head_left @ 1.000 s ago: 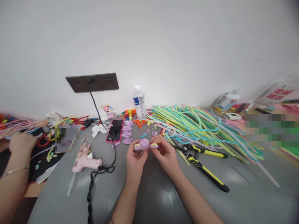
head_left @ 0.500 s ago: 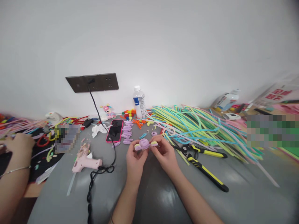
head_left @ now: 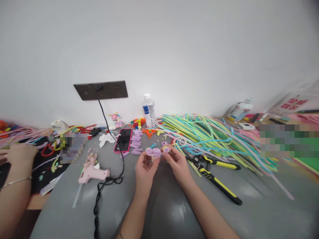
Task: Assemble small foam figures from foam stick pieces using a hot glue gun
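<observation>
Pinching left hand [head_left: 145, 167], right hand [head_left: 177, 162]: both on lilac pipe-cleaner piece [head_left: 156, 151]
Long axis: crosswise, rolled ends pointing left and right

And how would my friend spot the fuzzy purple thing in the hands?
At the grey table, find the bare left hand and bare right hand. Pinched between them is the fuzzy purple craft piece. Unlike the fuzzy purple sticks beside the pink-edged black phone, it's held and has round ends.

In the centre I am holding a fuzzy, matt piece [head_left: 156, 152]. Below, the table [head_left: 174, 212] is gleaming, smooth and glossy. Left of centre, the phone [head_left: 124, 140] is looking glossy, the glue gun [head_left: 94, 173] smooth plastic; at right, stems [head_left: 211, 134] are looking fuzzy.
</observation>
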Demonstrator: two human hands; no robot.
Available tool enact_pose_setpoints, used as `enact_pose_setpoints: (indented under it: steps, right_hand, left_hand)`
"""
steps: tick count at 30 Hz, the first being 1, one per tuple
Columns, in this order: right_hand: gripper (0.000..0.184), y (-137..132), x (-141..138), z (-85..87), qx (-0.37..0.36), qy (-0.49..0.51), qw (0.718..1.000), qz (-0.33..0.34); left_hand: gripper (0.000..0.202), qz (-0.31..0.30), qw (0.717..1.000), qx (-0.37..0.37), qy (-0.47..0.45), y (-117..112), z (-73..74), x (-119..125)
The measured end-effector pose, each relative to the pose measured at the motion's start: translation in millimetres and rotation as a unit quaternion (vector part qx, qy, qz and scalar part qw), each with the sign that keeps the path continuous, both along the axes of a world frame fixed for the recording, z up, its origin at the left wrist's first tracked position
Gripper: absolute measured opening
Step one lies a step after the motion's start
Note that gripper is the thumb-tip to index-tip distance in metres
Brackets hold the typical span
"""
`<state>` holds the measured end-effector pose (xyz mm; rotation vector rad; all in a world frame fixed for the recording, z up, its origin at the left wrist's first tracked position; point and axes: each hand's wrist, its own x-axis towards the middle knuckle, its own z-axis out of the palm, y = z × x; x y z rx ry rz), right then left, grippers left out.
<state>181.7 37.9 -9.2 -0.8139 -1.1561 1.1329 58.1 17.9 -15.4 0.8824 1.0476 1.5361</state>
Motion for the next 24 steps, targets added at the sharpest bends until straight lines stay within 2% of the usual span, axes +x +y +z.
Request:
enact_pose_setpoints:
  steps: [10, 13, 18, 24]
  right_hand:
    - [0.031, 3.7, -2.8, -5.5, 0.011, 0.001, 1.0, -0.029]
    - [0.031, 4.4, 0.3, -4.7, 0.004, -0.012, 0.999, -0.049]
    - [0.027, 6.5, 4.4, -5.1, 0.002, -0.031, 0.991, -0.13]
    - [0.026, 6.5, 0.1, -11.1, 0.028, -0.086, 0.987, -0.137]
  left_hand:
    - [0.037, 0.013, 1.0, 0.011, -0.011, 1.3, 0.2, 1.3]
    - [0.038, 0.029, 0.999, 0.023, -0.011, -1.5, 5.2, -0.5]
    - [0.038, 0.08, 0.996, 0.018, -0.046, -14.0, 29.5, -18.1]
    - [0.034, 0.146, 0.985, 0.009, -0.093, -35.5, 65.9, -56.4]
